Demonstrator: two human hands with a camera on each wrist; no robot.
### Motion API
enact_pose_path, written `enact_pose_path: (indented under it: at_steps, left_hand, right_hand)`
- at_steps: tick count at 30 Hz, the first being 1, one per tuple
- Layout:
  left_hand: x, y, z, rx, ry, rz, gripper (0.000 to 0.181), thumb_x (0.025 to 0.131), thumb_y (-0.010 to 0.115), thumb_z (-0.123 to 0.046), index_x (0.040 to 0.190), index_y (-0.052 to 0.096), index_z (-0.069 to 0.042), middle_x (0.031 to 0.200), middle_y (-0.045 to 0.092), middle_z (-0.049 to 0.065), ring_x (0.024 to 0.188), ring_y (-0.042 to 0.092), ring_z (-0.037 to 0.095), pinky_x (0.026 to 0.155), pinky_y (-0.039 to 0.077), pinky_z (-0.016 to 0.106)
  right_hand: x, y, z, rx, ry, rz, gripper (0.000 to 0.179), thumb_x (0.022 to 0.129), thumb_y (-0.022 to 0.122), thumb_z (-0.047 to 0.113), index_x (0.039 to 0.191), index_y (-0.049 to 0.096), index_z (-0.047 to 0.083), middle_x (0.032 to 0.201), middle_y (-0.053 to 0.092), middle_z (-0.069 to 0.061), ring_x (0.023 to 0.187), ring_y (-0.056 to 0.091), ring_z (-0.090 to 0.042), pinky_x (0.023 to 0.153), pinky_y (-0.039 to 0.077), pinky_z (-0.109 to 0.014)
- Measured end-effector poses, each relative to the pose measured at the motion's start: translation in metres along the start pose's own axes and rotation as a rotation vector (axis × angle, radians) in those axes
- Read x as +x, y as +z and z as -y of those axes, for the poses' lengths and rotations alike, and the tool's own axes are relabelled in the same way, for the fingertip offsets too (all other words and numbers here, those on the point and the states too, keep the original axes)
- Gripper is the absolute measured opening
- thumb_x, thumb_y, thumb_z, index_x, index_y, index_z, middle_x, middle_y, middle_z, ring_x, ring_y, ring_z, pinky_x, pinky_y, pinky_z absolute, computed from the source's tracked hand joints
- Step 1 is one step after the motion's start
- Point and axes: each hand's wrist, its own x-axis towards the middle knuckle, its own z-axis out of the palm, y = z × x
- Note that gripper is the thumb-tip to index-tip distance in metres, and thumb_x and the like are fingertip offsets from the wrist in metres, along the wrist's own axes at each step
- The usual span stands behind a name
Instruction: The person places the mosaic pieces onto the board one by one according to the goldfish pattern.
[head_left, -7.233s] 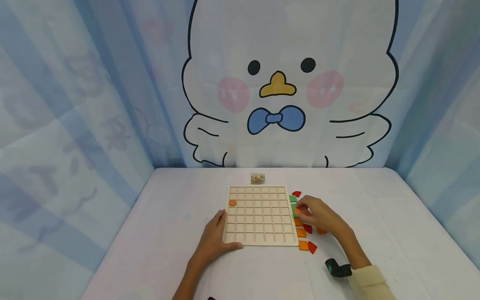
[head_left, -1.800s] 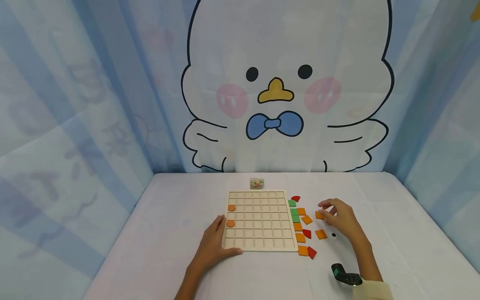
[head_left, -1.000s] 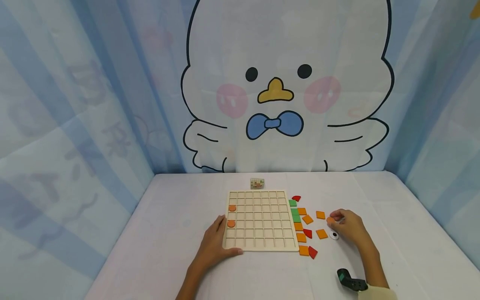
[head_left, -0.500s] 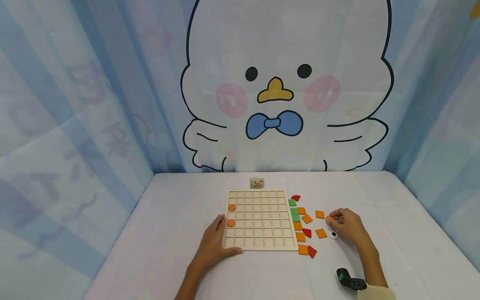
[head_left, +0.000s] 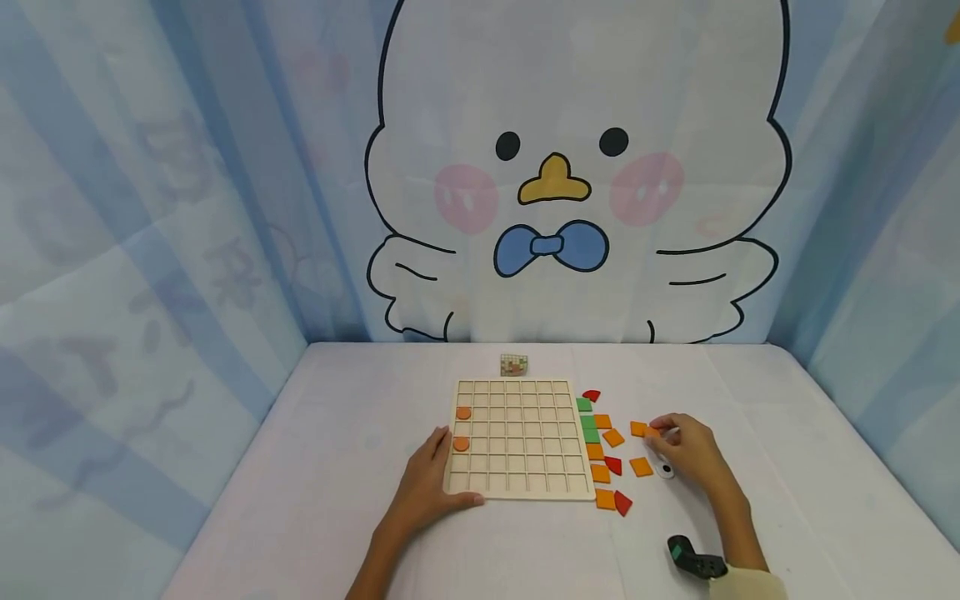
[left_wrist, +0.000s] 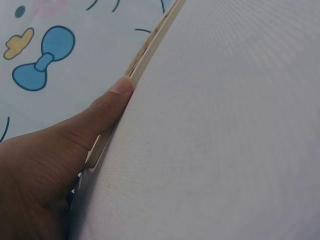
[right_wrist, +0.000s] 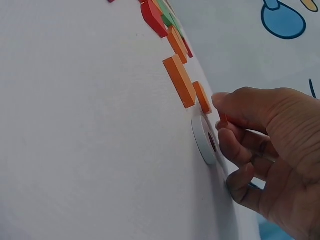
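In the head view, my left hand (head_left: 427, 483) rests at the near left corner of the wooden grid board (head_left: 527, 442), its fingers along the left edge. Its thumb (left_wrist: 117, 90) lies straight against the front edge in the left wrist view. Two orange discs (head_left: 462, 444) sit in cells of the board's leftmost column. My right hand (head_left: 688, 446) pinches another orange disc (head_left: 652, 432) between thumb and fingertips, beside an orange square tile (head_left: 638, 428). A white disc with a black centre (right_wrist: 202, 139) lies just below that hand; the fingers mostly hide the held disc in the right wrist view.
Several orange square tiles (head_left: 613, 437), green tiles (head_left: 590, 423) and red wedge pieces (head_left: 622, 502) lie right of the board. A small patterned card (head_left: 513, 365) stands behind it. A black device (head_left: 696, 558) is at my right wrist.
Since the oldest frame, a second orange disc has come onto the board's left column. My right hand has since taken up another disc and shifted slightly left with it. The left hand stays put.
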Motion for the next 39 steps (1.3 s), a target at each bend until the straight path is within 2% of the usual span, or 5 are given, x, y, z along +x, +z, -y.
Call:
enact_pose_path:
  at_steps: [16, 20, 27, 32, 39]
  left_hand:
    - [0.001, -0.002, 0.003, -0.001, 0.014, -0.002, 0.122, 0.066, 0.075, -0.072, 0.151, 0.029, 0.002, 0.159, 0.026, 0.019, 0.144, 0.031, 0.038, 0.115, 0.032, 0.053]
    - [0.002, -0.001, 0.004, -0.005, -0.003, 0.011, 0.123, 0.066, 0.074, -0.073, 0.152, 0.027, 0.001, 0.160, 0.024, 0.018, 0.145, 0.030, 0.037, 0.116, 0.031, 0.052]
    - [0.000, 0.000, 0.003, 0.009, 0.004, 0.012, 0.123, 0.065, 0.074, -0.073, 0.151, 0.028, 0.003, 0.159, 0.026, 0.020, 0.143, 0.033, 0.037, 0.114, 0.034, 0.052]
    - [0.001, 0.000, 0.003, 0.017, 0.016, 0.009, 0.123, 0.066, 0.074, -0.073, 0.151, 0.028, 0.003, 0.159, 0.026, 0.020, 0.143, 0.033, 0.037, 0.114, 0.034, 0.051]
    - [0.002, 0.000, 0.003, 0.001, 0.003, 0.009, 0.124, 0.065, 0.073, -0.074, 0.152, 0.027, 0.002, 0.159, 0.025, 0.019, 0.143, 0.032, 0.038, 0.114, 0.034, 0.052]
  right_hand:
    - [0.006, 0.018, 0.036, 0.073, -0.162, 0.049, 0.032, 0.089, 0.071, 0.021, 0.114, 0.062, 0.002, 0.103, 0.062, -0.011, 0.084, 0.051, -0.020, 0.063, 0.049, -0.016]
    - [0.005, 0.026, 0.049, 0.111, -0.244, 0.085, 0.029, 0.088, 0.072, 0.017, 0.111, 0.062, 0.001, 0.098, 0.062, -0.009, 0.079, 0.052, -0.017, 0.059, 0.050, -0.019]
    - [0.005, 0.048, 0.071, 0.126, -0.459, 0.146, 0.022, 0.088, 0.072, 0.013, 0.106, 0.065, 0.003, 0.094, 0.062, -0.004, 0.072, 0.051, -0.007, 0.059, 0.047, -0.019]
    - [0.005, 0.064, 0.092, 0.168, -0.542, 0.206, 0.018, 0.089, 0.071, 0.015, 0.103, 0.066, 0.005, 0.099, 0.064, -0.004, 0.077, 0.054, -0.006, 0.066, 0.050, -0.019]
    - [0.004, 0.086, 0.122, 0.150, -0.670, 0.253, 0.019, 0.086, 0.074, 0.015, 0.101, 0.066, 0.007, 0.094, 0.063, -0.002, 0.075, 0.055, -0.008, 0.067, 0.050, -0.020]
